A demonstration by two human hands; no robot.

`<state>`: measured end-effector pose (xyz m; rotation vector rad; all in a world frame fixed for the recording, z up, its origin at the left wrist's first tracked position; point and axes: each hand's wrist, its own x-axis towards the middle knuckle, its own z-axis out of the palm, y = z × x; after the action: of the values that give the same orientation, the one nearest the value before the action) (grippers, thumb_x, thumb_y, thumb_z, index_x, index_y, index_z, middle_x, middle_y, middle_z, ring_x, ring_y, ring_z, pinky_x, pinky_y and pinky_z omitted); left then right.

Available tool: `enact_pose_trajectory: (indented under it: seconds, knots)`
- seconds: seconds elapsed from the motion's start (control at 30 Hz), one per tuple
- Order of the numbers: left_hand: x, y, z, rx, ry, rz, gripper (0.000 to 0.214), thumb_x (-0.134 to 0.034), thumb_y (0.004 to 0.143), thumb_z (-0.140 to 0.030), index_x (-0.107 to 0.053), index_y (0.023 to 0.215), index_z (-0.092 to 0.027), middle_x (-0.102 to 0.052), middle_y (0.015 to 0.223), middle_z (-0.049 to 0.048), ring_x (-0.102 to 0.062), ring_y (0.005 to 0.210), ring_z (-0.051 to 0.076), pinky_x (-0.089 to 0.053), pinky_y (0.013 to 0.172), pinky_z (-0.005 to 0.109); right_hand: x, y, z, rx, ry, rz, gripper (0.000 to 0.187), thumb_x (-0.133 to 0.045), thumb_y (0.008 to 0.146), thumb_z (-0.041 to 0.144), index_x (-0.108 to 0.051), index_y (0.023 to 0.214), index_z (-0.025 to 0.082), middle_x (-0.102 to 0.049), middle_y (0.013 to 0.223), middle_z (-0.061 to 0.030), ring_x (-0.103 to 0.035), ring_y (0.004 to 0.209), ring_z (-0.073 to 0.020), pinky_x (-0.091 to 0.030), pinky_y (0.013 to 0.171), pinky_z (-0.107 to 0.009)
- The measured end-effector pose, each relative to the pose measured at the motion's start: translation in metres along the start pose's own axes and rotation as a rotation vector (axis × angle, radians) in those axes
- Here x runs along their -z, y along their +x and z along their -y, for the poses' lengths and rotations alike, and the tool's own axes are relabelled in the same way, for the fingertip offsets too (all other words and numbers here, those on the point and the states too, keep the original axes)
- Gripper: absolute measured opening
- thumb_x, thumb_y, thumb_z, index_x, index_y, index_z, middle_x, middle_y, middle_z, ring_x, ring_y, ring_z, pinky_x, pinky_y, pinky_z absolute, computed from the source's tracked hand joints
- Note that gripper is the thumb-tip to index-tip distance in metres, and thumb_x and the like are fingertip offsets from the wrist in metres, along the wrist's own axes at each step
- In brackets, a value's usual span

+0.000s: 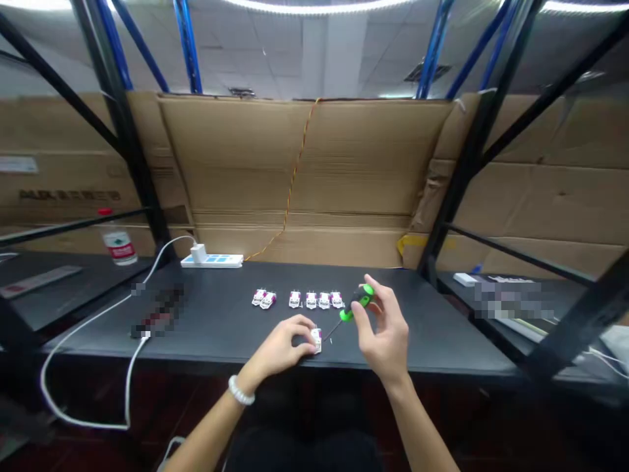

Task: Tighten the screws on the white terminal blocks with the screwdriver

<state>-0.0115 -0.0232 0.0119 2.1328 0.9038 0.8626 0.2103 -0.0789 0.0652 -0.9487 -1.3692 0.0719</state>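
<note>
My left hand [289, 343] is closed on a small white part with purple bits [316, 339], holding it at the front of the black table. In my right hand [387, 326] is a screwdriver [358, 302] with a green and black handle, gripped between thumb and fingers. Its thin shaft slants down and left toward the white part; whether the tip touches it I cannot tell. Beyond my hands lie several similar white and purple parts [311, 299] in a row, and two more [264, 298] sit close together at the row's left.
A white power strip [212, 261] with a charger lies at the back, its white cable [93, 324] looping down the left to a blurred dark object [160, 314]. Black shelf posts [459, 170] stand on both sides. Cardboard [358, 164] walls the back. A bottle [119, 244] stands far left.
</note>
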Motion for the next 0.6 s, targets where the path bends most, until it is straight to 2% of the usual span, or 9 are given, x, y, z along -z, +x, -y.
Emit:
enact_pose_trajectory:
  seconds: [0.23,0.37,0.6]
  knots:
    - [0.01,-0.002,-0.012,-0.028,0.109,-0.072,0.014,-0.074,0.093,-0.022,-0.079,0.08,-0.021,-0.074,0.116,0.0073,-0.071,0.107,0.025,-0.053,0.104,0.036,0.025,0.006,-0.011,-0.045,-0.001,-0.085,0.045,-0.072,0.097,0.034,-0.067,0.141,0.026,-0.068,0.121,-0.0095,-0.071,0.105,-0.0229,-0.066,0.089,-0.037]
    - [0.002,0.001,-0.021,-0.038,0.098,-0.133,0.011,-0.075,0.093,-0.021,-0.079,0.083,-0.021,-0.072,0.115,0.0076,-0.069,0.108,0.025,-0.052,0.107,0.039,0.036,0.011,-0.018,-0.059,0.009,-0.122,0.048,-0.074,0.096,0.035,-0.066,0.142,0.025,-0.069,0.122,-0.0099,-0.072,0.105,-0.0229,-0.065,0.09,-0.037]
    - [-0.023,0.023,-0.016,-0.088,0.251,0.004,0.015,-0.073,0.092,-0.017,-0.083,0.082,-0.022,-0.073,0.112,0.0078,-0.067,0.112,0.027,-0.051,0.106,0.04,0.044,0.014,-0.019,-0.05,0.003,-0.141,0.046,-0.073,0.096,0.035,-0.067,0.14,0.024,-0.069,0.119,-0.0096,-0.072,0.103,-0.023,-0.065,0.089,-0.038]
